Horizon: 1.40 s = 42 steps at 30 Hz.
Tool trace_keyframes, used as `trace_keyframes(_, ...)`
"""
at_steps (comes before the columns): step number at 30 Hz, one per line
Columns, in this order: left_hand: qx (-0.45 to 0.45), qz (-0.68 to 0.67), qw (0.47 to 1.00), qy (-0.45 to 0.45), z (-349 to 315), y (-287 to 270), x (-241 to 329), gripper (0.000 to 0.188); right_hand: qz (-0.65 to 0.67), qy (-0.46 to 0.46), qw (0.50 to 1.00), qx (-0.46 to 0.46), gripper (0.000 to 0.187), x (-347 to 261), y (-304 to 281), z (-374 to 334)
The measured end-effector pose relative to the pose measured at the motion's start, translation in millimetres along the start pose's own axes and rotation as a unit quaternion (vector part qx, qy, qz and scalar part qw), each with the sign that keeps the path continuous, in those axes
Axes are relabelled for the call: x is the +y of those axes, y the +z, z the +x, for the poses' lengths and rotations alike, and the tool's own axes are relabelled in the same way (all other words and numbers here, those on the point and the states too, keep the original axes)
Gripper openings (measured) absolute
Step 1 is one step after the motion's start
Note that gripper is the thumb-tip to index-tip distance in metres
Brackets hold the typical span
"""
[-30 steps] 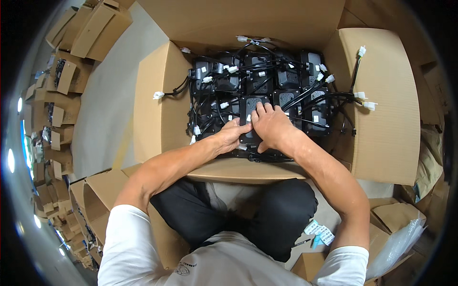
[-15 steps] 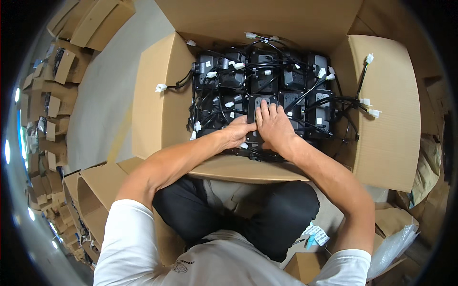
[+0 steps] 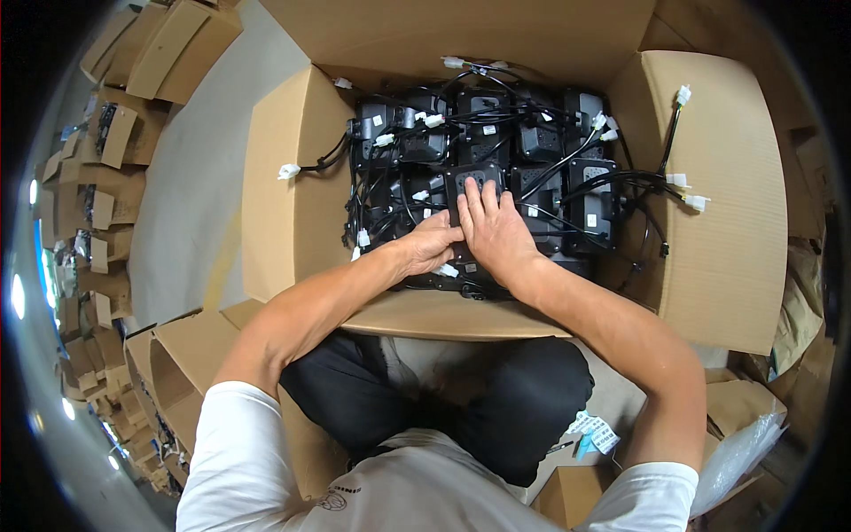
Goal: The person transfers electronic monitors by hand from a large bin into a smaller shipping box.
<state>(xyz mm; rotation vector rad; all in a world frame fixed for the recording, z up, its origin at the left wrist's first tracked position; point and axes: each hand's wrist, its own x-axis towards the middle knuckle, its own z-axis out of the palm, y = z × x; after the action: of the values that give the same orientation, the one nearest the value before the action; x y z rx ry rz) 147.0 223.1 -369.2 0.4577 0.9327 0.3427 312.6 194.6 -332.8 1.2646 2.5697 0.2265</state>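
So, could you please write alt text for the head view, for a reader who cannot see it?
Seen from above, a seated person presses the left hand and right hand flat on black electrical units packed in an open cardboard box. Black cables with white connectors trail over the flaps, and more cartons are stacked at the left.

One open cardboard box (image 3: 292, 213) with four flaps spread. Inside, black power units (image 3: 589, 199): about ten visible, exact count uncertain under tangled black cables (image 3: 567, 160). Seven white connectors (image 3: 288, 170) counted. Two hands: left hand (image 3: 430, 246), right hand (image 3: 492, 232). Stacked flat cartons (image 3: 106, 133) at nine o'clock: too many to count.
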Motion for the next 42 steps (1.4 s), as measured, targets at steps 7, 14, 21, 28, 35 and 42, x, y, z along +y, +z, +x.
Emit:
trace_keyframes(7,0.045,0.19,0.981,-0.008,4.1,-2.1,21.1,0.041,-0.034,0.037,0.999,-0.008,0.066,0.5,-1.3,7.0)
trace_keyframes(14,0.052,0.324,0.943,-0.06,-6.1,-24.0,31.2,0.028,0.077,0.035,0.996,0.018,0.069,-10.4,2.6,0.4)
trace_keyframes(21,0.033,0.317,0.947,-0.052,-14.3,-26.2,36.4,0.04,0.061,0.039,0.997,0.0,0.059,-19.1,1.4,10.6)
trace_keyframes(28,0.003,0.343,0.939,-0.01,-5.3,-18.2,27.7,0.044,0.042,0.076,0.995,-0.054,0.061,-16.5,-4.3,-2.2)
trace_keyframes(35,-0.002,0.035,0.999,0.031,-2.5,-15.7,6.0,0.051,0.042,0.059,0.997,-0.031,0.055,-25.1,-2.5,9.9)
trace_keyframes(42,-0.063,-0.14,0.988,-0.007,-10.0,-36.7,19.5,0.04,0.056,0.011,0.994,0.091,0.059,-25.1,-30.0,10.2)
